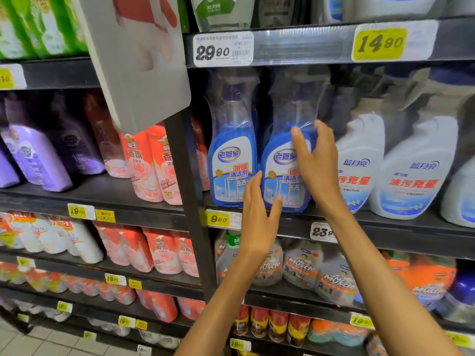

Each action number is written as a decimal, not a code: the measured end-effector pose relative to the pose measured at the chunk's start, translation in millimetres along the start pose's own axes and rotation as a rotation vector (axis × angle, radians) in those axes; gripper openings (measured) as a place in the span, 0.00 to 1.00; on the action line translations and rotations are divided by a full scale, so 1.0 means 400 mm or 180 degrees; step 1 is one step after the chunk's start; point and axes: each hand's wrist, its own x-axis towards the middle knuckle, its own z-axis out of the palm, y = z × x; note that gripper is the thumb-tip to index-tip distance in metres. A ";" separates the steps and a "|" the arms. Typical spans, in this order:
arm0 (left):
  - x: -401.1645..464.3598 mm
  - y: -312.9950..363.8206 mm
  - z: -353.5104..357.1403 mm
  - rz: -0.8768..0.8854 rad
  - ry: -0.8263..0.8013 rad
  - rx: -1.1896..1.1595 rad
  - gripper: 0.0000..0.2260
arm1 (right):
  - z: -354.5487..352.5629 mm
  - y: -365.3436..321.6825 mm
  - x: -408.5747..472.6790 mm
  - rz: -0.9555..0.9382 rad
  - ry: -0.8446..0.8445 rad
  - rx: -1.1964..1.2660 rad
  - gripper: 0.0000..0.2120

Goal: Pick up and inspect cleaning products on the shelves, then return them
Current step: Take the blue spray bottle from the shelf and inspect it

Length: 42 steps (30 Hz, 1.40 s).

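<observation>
While hands flank it | glass-cleaner bottle: blue, plastic-wrapped, upright on shelf

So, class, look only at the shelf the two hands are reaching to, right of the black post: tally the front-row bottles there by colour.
Blue glass cleaner bottles: 2, one standing free and one between the left hand and right hand.
White spray bottles: 3, the last cut off by the frame edge.
Total: 5
</observation>
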 end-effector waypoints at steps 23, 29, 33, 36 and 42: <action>-0.091 0.045 -0.070 -0.0915 -0.1250 -0.1972 0.12 | -0.132 -0.052 -0.025 0.1753 -0.1554 0.3266 0.27; -0.129 0.035 -0.038 -0.0983 -0.1161 -0.1906 0.15 | -0.132 -0.094 -0.041 0.1742 -0.2003 0.3659 0.26; -0.123 0.027 -0.046 -0.1038 -0.0963 -0.1800 0.17 | -0.120 -0.122 -0.054 0.1478 -0.1413 0.3048 0.15; -0.124 0.032 -0.047 -0.1688 -0.0837 -0.2401 0.19 | -0.105 -0.130 -0.072 0.1303 -0.0983 0.2748 0.13; -0.136 0.045 -0.071 -0.2327 -0.1178 -0.2801 0.20 | -0.104 -0.106 -0.077 0.1049 -0.1729 0.2826 0.17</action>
